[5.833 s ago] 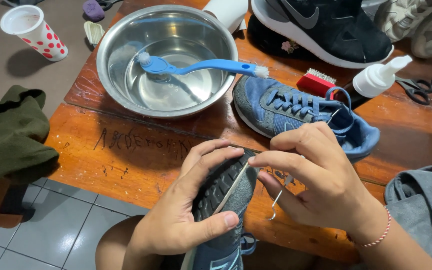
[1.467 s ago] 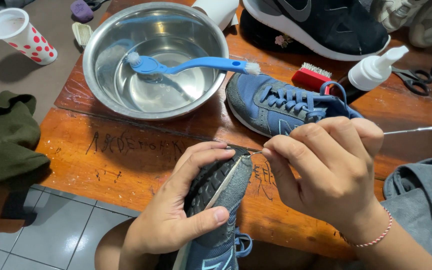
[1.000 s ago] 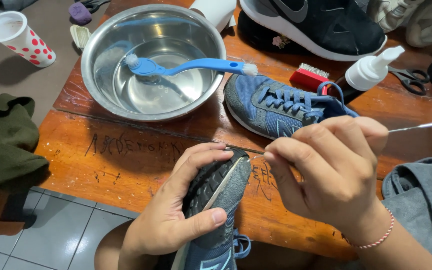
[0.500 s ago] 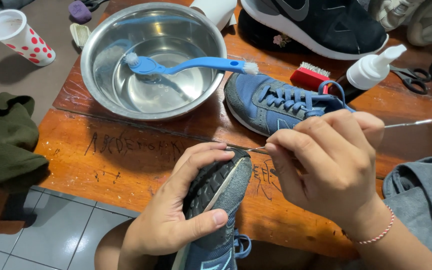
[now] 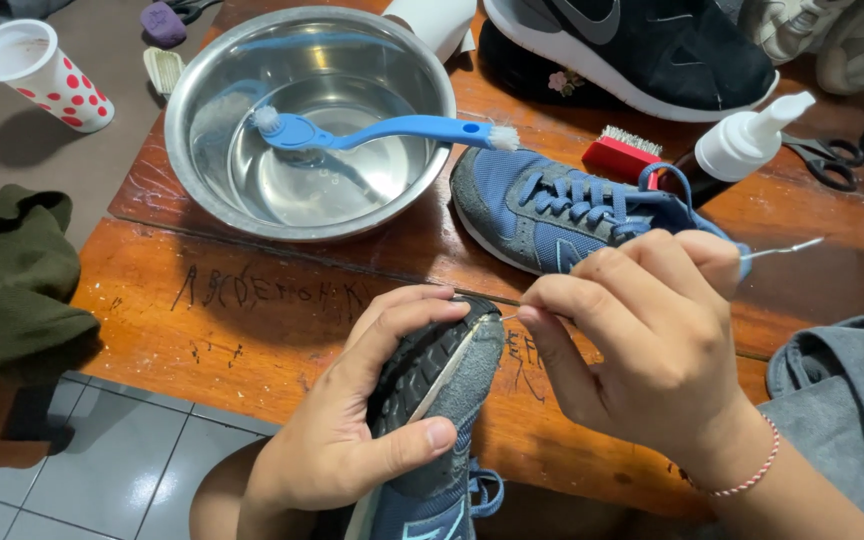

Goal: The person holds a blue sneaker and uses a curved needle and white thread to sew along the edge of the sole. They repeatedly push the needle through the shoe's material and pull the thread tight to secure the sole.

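An orange-brown varnished wooden table (image 5: pixel 252 330) with letters scratched into its top carries most of the things. On it stands a round stainless-steel bowl (image 5: pixel 202 110), with a blue plastic double-ended brush (image 5: pixel 392 130) laid across its rim. Just right of the bowl lies a blue and grey lace-up sneaker (image 5: pixel 562 215); behind it are a small red-backed scrubbing brush (image 5: pixel 620 155), a white pump-top bottle (image 5: pixel 747 145), black-handled scissors (image 5: pixel 832 160) and a black sneaker with a white sole (image 5: pixel 642 50). A grey cloth (image 5: pixel 842 400) lies at the table's right edge. On the floor to the left stand a white paper cup with red dots (image 5: pixel 37 75) and a crumpled olive-green cloth (image 5: pixel 12 285)
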